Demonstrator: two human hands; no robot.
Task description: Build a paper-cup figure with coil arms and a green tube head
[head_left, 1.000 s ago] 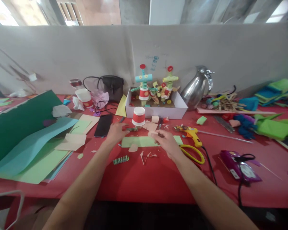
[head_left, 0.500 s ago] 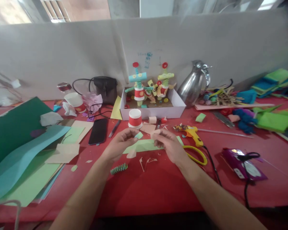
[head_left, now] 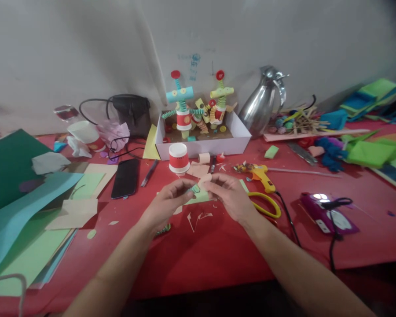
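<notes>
My left hand [head_left: 171, 200] pinches a small folded paper spring [head_left: 194, 188], green and blue. In my right hand [head_left: 226, 193] is a small cut piece of pale paper [head_left: 204, 180], held between thumb and fingers close beside the spring; whether the two touch, I cannot tell. Under my hands lies a light green paper strip [head_left: 198, 198]. A second paper spring [head_left: 163, 230] rests on the table, partly hidden by my left wrist. Just beyond my hands an upside-down red and white paper cup [head_left: 179, 158] stands, and a yellow glue gun [head_left: 262, 176] lies to the right.
A white box [head_left: 204, 147] holding paper-cup figures stands at the back, with a steel jug [head_left: 260, 105] beside it. Coloured paper sheets [head_left: 59, 237] and a phone [head_left: 125, 178] lie left. A purple device [head_left: 330, 213] with a black cable [head_left: 331, 246] sits right.
My hands have come closer together, bringing the paper spring and the pale paper piece side by side. The camera view has tilted downward and shifted slightly.
</notes>
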